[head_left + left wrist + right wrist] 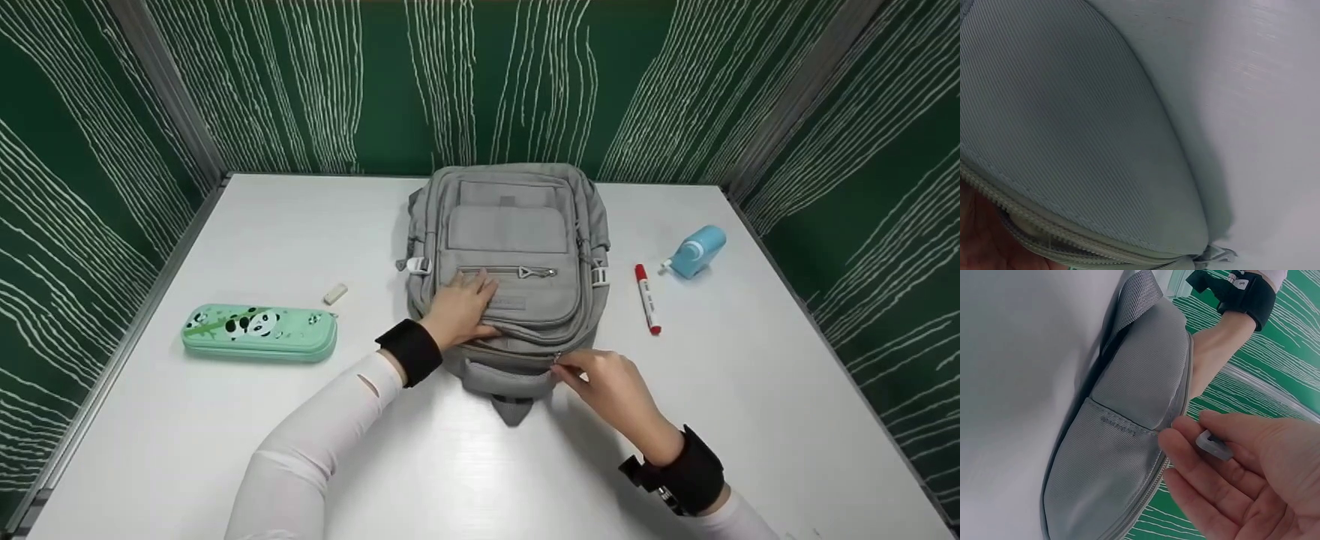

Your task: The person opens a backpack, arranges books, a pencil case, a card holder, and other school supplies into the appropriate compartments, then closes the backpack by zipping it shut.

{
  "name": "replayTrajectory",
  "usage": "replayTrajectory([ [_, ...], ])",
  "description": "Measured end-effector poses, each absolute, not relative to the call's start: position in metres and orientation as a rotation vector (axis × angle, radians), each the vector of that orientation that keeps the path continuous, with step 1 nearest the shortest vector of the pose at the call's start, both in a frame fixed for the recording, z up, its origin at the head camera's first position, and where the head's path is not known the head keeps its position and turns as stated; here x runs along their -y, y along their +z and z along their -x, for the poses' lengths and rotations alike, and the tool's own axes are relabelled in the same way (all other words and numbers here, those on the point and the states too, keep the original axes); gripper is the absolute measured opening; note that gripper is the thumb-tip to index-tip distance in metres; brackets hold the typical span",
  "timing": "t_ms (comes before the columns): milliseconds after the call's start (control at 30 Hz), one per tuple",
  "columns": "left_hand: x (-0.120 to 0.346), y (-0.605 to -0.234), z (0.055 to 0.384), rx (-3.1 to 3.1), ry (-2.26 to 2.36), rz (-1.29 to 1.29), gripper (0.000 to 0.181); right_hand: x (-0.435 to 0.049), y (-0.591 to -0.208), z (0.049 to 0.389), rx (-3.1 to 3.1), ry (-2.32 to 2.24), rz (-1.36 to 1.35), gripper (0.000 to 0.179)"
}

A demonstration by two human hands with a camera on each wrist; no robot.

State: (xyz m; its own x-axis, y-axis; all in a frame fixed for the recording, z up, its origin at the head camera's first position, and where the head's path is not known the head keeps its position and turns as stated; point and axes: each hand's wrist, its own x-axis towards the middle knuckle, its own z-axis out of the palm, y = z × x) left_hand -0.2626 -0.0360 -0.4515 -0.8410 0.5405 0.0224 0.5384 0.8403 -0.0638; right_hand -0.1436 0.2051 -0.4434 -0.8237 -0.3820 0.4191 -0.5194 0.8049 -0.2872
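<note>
A grey backpack lies on its back on the white table, its top handle towards me. My left hand rests on the lower part of its front panel with fingers spread, below the small front zipper. At the near right edge of the bag, my right hand pinches a zipper pull between thumb and fingers. The zipper teeth run along the bag's top edge, parted near the left hand in the left wrist view.
Left of the bag lie a green panda pencil case and a small white eraser. To the right are a red-capped marker and a blue bottle on its side. Green patterned walls enclose the table.
</note>
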Motion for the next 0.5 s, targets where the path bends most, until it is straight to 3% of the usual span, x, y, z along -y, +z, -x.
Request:
replayTrajectory([
  [500,0.005,-0.455,0.246,2.915,0.353,0.517,0.081,-0.217,-0.442,0.147,2.638,0.490,-0.610,0.009],
])
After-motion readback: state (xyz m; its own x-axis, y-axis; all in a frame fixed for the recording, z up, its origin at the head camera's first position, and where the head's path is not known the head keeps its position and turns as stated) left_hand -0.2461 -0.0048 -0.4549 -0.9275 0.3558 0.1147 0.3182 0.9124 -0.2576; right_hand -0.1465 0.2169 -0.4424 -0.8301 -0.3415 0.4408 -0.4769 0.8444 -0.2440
